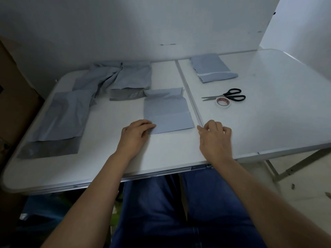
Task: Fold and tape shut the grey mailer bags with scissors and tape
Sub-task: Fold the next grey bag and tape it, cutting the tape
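Lower centre: left hand [137, 134] lies flat, fingers pressing the near-left corner of the folded grey plastic mailer bag [168, 111] on the white folding table [268, 122]. Right hand [214, 135] loosely curled just right of the bag, holding nothing. Bag looks thin, limp, slippery; best pinned flat and taken by an edge. Further right: white tape roll [223, 102] touching black-handled scissors [227, 95]. Upper left: unfolded grey mailers [114, 77]; upper right: finished folded mailer [213, 69].
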Demonstrator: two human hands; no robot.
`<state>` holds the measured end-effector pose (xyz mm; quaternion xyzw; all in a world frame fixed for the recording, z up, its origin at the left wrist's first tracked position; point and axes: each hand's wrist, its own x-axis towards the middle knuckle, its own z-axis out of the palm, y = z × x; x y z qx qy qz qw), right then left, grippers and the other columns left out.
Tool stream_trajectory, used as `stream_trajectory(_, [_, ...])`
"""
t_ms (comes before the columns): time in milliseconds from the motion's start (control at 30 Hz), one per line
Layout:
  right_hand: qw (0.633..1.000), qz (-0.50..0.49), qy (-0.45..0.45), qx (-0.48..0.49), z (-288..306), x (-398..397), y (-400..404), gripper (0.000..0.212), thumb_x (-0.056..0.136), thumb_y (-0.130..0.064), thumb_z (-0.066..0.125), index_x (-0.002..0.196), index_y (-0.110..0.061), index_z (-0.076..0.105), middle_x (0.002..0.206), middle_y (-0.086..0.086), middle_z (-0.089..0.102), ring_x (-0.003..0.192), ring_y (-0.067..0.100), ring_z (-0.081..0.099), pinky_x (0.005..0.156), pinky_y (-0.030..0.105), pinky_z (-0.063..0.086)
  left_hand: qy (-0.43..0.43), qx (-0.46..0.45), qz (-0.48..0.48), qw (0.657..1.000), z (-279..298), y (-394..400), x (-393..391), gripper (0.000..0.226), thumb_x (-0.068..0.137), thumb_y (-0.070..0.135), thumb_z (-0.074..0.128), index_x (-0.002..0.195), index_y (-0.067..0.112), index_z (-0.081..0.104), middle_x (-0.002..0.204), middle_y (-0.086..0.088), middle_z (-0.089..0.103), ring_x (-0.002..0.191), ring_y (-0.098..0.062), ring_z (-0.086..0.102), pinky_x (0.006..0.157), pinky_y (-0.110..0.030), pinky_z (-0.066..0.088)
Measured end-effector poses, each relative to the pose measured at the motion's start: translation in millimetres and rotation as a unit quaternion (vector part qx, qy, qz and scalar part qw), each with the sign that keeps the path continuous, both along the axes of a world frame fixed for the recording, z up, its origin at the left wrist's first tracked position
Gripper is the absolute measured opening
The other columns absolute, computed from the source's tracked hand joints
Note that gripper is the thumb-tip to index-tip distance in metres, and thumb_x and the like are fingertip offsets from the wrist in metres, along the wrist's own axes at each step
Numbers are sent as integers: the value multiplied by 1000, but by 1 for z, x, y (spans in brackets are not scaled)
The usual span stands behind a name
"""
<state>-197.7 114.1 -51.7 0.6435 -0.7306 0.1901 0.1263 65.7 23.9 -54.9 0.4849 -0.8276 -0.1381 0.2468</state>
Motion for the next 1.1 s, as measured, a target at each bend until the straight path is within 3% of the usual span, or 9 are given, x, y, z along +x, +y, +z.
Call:
stream_trajectory(133, [998,3,-56,-14,5,-3,-1,16,90,-7,59,99,-9,72,99,8,59,85,27,57,79,43,42,-4,-15,-11,1000,-3,-2,8,35,91,11,60,120,30,67,126,9,60,118,-16,55,98,-50,44])
stream_trajectory(267, [986,87,-139,-10,14,23,-12,31,94,-7,48,122,-8,61,126,10,57,108,28,56,93,41,44,-39,-43,-8,998,-3,-2,-1,32,92,15,59,118,32,67,124,8,62,117,-17,54,96,-49,42])
stream_trajectory(367, [973,170,-132,83,22,57,-30,40,101,-14,38,140,-9,46,144,9,47,133,25,42,113,34,26,-63,-54,-25,996,-2,0,-10,32,93,21,53,120,30,67,125,4,62,117,-19,56,93,-46,43])
stream_trajectory(467, [965,182,-80,172,16,74,-42,54,104,-38,26,152,-15,22,160,3,20,147,21,15,118,31,4,-78,-50,-41,995,0,4,-15,38,95,30,41,127,26,62,135,2,56,124,-17,52,99,-45,41])
stream_trajectory(567, [956,165,-39,239,6,76,-40,73,95,-61,10,155,-19,3,163,1,-4,149,25,-9,121,41,-4,-91,8,-35,995,-2,4,-12,41,101,24,41,142,28,46,153,8,34,141,-8,30,115,-40,20])
stream_trajectory(633, [955,147,-34,256,1,75,-37,81,87,-68,2,154,-23,-3,162,1,-12,146,30,-17,119,45,-8,-96,24,-34,994,-3,3,-10,44,101,24,41,145,31,40,156,10,28,143,-4,22,118,-40,14])
stream_trajectory(933, [964,86,-32,249,0,73,-34,94,73,-79,-13,153,-31,-9,159,12,-19,142,45,-21,116,55,-12,-119,91,-37,988,8,1,4,54,101,40,38,152,28,23,160,10,15,146,-3,10,118,-28,5])
stream_trajectory(1100, [962,83,-23,258,-2,74,-36,91,74,-78,-11,153,-33,-9,159,13,-20,141,47,-22,115,56,-13,-130,42,-16,990,24,-2,-15,52,103,26,33,153,24,19,160,6,13,147,-8,11,119,-35,6])
